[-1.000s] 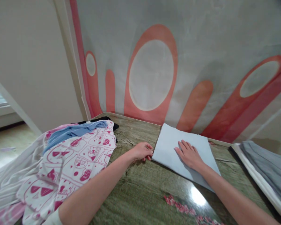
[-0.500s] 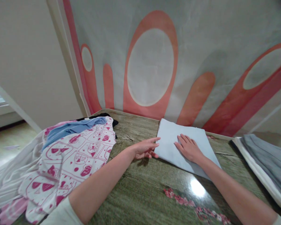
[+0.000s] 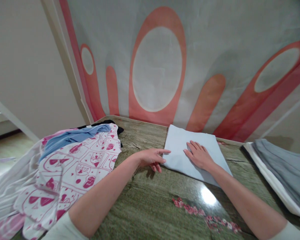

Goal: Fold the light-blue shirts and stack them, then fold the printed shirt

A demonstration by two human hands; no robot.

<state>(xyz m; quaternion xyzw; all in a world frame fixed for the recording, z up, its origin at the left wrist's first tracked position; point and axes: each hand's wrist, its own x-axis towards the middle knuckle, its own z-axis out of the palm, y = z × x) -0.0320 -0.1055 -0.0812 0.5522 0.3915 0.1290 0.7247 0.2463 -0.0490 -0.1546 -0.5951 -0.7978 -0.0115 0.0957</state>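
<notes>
A pale blue folded garment (image 3: 176,141) lies flat on the table against the wall side; its exact kind does not show. My right hand (image 3: 199,155) rests palm down on its middle, fingers stretched out. At the garment's left edge is my left hand (image 3: 152,158), with the index finger reaching over the edge and the other fingers loosely bent below. Nothing is held in the left hand, and its fingers are apart.
At the left lies a loose heap of clothes, with a white and pink printed garment (image 3: 82,170) and a blue one (image 3: 72,138). Folded grey clothes (image 3: 285,166) are stacked at the right. The wood-patterned table (image 3: 140,200) meets a painted wall (image 3: 240,30).
My left hand has shifted slightly, its index finger now lying over the garment's left edge. My right hand stays flat on the garment. The whole view has moved a little.
</notes>
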